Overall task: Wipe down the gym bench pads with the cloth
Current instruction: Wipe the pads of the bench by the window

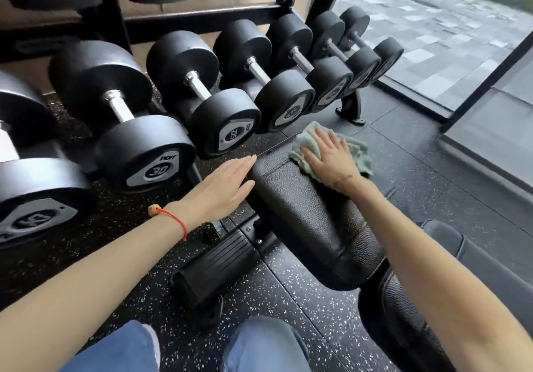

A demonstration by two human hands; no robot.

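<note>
Bench pad (302,207), black, textured, beside the dumbbell rack (178,88). Right hand (328,159), fingers flat and spread, presses the green cloth (357,152) on the pad's far end; left hand (222,187), fingers straight together, steadies the pad's edge. Overlapping strokes under even pressure would likely clean best.

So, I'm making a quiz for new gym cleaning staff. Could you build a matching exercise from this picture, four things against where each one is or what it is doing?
Things:
1. cloth
2. left hand
3. right hand
4. dumbbells

Places or states:
A. lined up on the rack
B. flat against the pad's left side
C. pressing the cloth down
D. spread on the bench pad, at its far end

Pairs: 1-D, 2-B, 3-C, 4-A
</note>
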